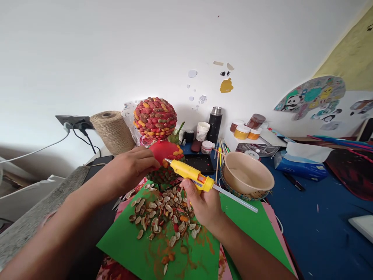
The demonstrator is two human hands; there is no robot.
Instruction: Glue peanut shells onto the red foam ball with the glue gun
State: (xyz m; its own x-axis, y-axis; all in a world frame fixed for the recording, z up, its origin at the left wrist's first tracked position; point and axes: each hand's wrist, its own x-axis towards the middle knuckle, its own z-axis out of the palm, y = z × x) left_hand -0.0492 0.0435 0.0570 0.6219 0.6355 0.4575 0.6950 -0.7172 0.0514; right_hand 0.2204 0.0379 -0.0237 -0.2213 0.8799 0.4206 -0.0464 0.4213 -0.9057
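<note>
My right hand point(204, 204) is wrapped round the grip of a yellow hot glue gun point(186, 171), and a long clear glue stick point(236, 198) juts from its back. The metal nozzle points left, close to a red balloon point(163, 151) partly covered with painted peanut shells in orange, red and green. On the balloon's left side is my left hand point(134, 165), its fingers pressed together; whatever they hold is hidden. Below both hands, many loose peanut shells point(157, 217) are spread over a green sheet point(125, 241) stained with brown paint.
Behind the balloon stands a ball covered in painted shells point(155, 118). A twine spool point(112, 130) is to the left. Toward the right are a beige bowl point(247, 173), a black flask point(215, 126), paper cups point(202, 131), paint jars point(241, 132) and a tissue pack point(301, 165).
</note>
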